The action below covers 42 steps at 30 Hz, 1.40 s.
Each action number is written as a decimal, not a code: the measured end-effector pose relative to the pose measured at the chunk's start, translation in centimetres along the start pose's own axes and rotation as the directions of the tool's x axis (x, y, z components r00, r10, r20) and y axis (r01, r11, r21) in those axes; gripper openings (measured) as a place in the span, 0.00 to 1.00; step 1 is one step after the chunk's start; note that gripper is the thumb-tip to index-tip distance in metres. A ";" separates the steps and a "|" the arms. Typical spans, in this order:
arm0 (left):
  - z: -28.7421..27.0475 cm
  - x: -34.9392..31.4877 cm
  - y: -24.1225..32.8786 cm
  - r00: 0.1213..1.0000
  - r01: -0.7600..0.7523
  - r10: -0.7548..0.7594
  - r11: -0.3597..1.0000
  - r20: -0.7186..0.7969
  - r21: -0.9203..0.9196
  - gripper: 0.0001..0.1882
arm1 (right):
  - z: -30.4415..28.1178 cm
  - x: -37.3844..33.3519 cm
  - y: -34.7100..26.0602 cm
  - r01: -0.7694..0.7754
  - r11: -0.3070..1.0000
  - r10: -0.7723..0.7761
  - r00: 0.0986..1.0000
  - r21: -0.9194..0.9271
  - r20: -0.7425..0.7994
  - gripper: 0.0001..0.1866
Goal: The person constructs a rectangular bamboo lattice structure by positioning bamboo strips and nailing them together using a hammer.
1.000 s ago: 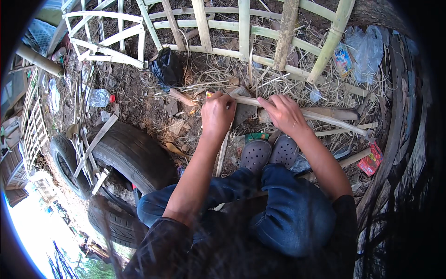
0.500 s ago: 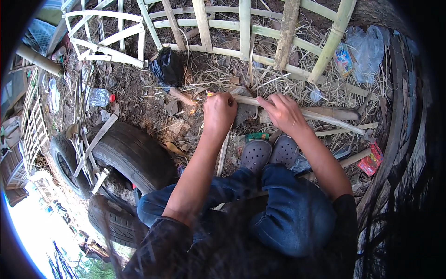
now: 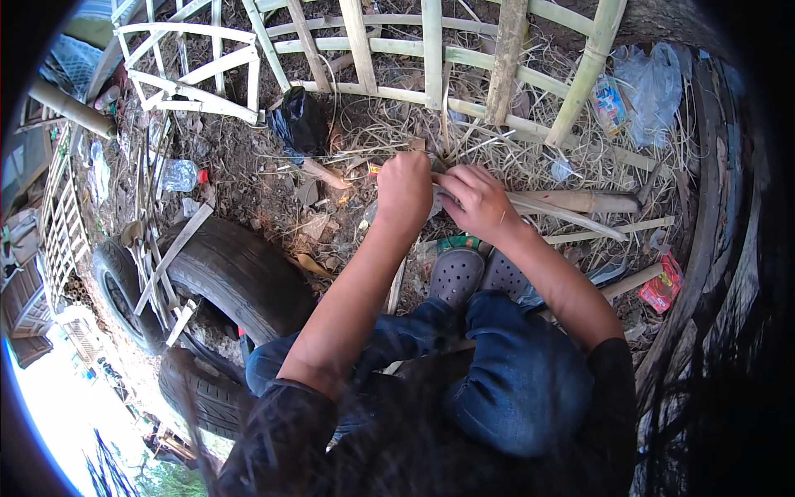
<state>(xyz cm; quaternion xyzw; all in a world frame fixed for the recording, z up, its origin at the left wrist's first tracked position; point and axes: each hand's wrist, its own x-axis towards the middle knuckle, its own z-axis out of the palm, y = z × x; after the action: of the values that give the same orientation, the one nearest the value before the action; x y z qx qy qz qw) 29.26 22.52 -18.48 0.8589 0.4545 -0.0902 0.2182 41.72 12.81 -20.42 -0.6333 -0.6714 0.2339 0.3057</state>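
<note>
A long, pale bamboo strip (image 3: 573, 219) runs from my hands down to the right. My left hand (image 3: 404, 189) is closed in a fist around its far left part, and the fingers hide that end. Close beside it, my right hand (image 3: 475, 199) pinches the same strip, thumb and fingers together. Only a short piece of strip shows between the two hands. Behind the strip lies a thicker bamboo pole (image 3: 592, 201) on the ground. Some grey surface shows just under my hands, mostly covered.
Ahead stands a bamboo lattice (image 3: 435, 54) over scattered shavings. Old tires (image 3: 240, 269) are at my left, with a red-capped plastic bottle (image 3: 180, 175) beyond. A black plastic bag (image 3: 296, 120) lies ahead. A clear bag (image 3: 654, 91) and red wrapper (image 3: 662, 283) lie right.
My right hand has moved left, nearer my left hand, and the strip's right end has shifted left with it. My left hand has moved slightly right and away from me.
</note>
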 end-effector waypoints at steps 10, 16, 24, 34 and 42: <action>1.3 -0.3 -2.1 0.998 -0.063 0.061 0.994 -0.021 -0.090 0.03 | 4.2 1.7 1.7 -0.417 0.593 0.386 0.898 0.689 0.211 0.08; 2.1 -0.9 -3.7 0.984 -0.144 0.116 0.963 -0.133 -0.227 0.02 | 3.5 2.7 0.5 -0.476 0.731 0.447 0.875 0.489 0.184 0.12; 2.6 -1.7 -5.3 0.970 -0.193 0.097 0.867 -0.224 -0.459 0.09 | 3.9 3.0 0.6 -0.516 0.703 0.479 0.852 0.490 0.210 0.12; 4.7 -2.2 -4.5 0.916 -0.288 0.074 0.804 -0.394 -0.520 0.09 | 3.4 2.8 0.7 -0.488 0.758 0.466 0.869 0.432 0.163 0.12; 5.6 -2.5 -4.8 0.898 -0.250 -0.007 0.813 -0.439 -0.525 0.05 | -0.1 -2.0 -0.5 -0.209 0.968 0.203 0.978 -0.140 -0.056 0.19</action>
<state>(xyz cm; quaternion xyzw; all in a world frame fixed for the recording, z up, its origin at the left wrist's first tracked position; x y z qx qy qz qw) 24.11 20.49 -23.96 0.7807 0.4391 0.2515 0.3667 41.44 10.74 -20.22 -0.7248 -0.6108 0.2020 0.2468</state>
